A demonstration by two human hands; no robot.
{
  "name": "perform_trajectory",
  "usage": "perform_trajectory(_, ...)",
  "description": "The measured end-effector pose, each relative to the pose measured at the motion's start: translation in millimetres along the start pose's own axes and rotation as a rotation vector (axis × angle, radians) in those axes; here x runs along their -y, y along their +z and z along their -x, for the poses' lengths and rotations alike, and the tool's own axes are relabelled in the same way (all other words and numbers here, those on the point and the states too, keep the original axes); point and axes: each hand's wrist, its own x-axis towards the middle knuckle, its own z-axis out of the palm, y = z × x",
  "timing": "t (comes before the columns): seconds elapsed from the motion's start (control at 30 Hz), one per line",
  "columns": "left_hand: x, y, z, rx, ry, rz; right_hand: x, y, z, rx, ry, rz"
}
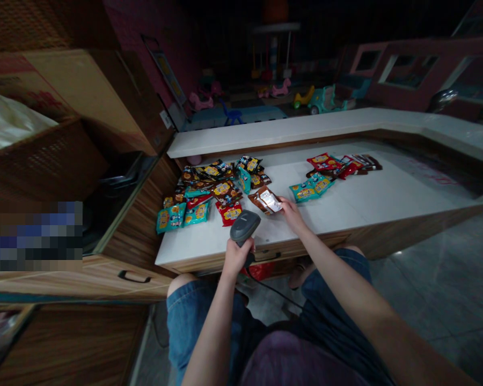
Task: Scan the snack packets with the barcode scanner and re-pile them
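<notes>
My left hand (238, 256) is closed round the handle of a dark grey barcode scanner (244, 226), whose head points away from me over the counter edge. A cable hangs from its grip. In my right hand (292, 214) is a brown snack packet (265, 200), pinched at its right end, with a white printed label facing up. Just left of it lies a heap of snack packets (225, 190) in brown, teal, red and black. A red packet (228, 213) lies close behind the scanner. Farther right, a smaller group holds teal packets (312, 186) and red packets (322, 161).
The white counter (209, 244) has a raised ledge (273, 132) along its back and a drawer handle (268, 254) in front. Cardboard boxes (92, 91) and a wicker basket (56, 161) stand on the left. Beyond the ledge are play toys (326, 100).
</notes>
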Motion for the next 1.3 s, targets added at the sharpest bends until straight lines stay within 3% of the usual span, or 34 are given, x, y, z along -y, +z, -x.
perform_trajectory(0.23,1,0.1,0,-0.035,-0.029,0.004,6,-4,5,-0.049,-0.122,0.126)
perform_trajectory(0.3,4,-0.8,-1,-0.030,-0.032,-0.003,16,-16,5,-0.106,-0.273,0.328)
perform_trajectory(0.37,6,-1.3,-2,-0.023,-0.041,-0.004,27,-35,1,-0.167,-0.446,0.657)
perform_trajectory(0.43,8,-1.6,-2,-0.016,-0.048,0.003,39,-57,-7,-0.213,-0.532,0.980)
perform_trajectory(0.57,7,-1.8,-2,-0.014,-0.034,-0.009,54,-97,-22,-0.304,-0.457,1.374)
perform_trajectory(0.7,4,-1.2,-1,-0.016,-0.022,-0.024,59,-103,-27,-0.290,-0.409,1.490)
perform_trajectory(0.8,3,-0.6,-1,-0.016,-0.026,-0.012,59,-80,-28,-0.225,-0.473,1.427)
perform_trajectory(0.93,7,-0.8,-2,-0.026,-0.033,-0.012,51,-18,-41,0.007,-0.510,1.239)
perform_trajectory(1.03,11,-1.4,-1,-0.021,-0.031,-0.007,40,35,-60,0.087,-0.268,1.084)
perform_trajectory(1.13,11,-1.8,0,-0.017,-0.027,-0.001,30,75,-79,0.044,-0.003,0.971)
perform_trajectory(1.2,10,-2.0,1,-0.019,-0.030,-0.003,24,90,-89,0.015,0.061,0.934)
perform_trajectory(1.3,7,-2.1,1,-0.020,-0.040,-0.009,19,95,-97,0.022,0.082,0.874)
